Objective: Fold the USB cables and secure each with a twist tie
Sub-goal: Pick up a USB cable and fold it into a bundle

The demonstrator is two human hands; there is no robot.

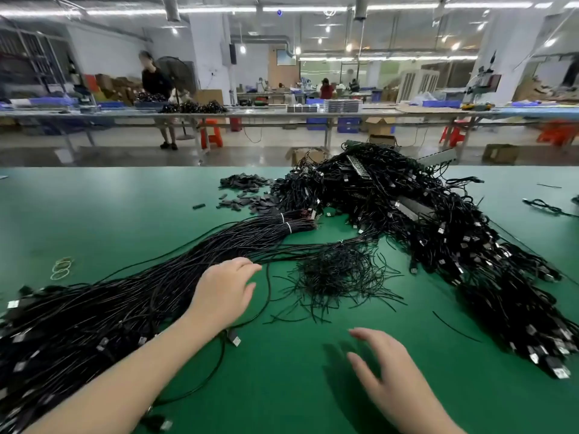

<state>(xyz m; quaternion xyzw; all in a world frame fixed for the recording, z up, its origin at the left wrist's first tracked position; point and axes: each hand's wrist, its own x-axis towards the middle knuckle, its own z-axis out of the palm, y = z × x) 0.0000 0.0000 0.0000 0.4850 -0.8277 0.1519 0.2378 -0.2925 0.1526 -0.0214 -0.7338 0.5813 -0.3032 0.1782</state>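
Note:
A long bundle of straight black USB cables (131, 296) lies across the left of the green table (94, 208). My left hand (224, 292) rests palm down on the bundle's right edge, fingers apart, holding nothing that I can see. One loose cable (266, 296) curves from under that hand to a plug (233, 337) near my wrist. A loose heap of black twist ties (340, 277) lies right of the hand. My right hand (388, 374) hovers open and blurred over bare table in front of the ties. A big pile of folded cables (438, 227) fills the right side.
Small black caps (247, 195) are scattered at the table's far middle. Rubber bands (61, 267) lie at the left. A stray cable (545, 208) sits at the far right edge. Across the aisle stand other workbenches (282, 112) and a standing person (156, 89).

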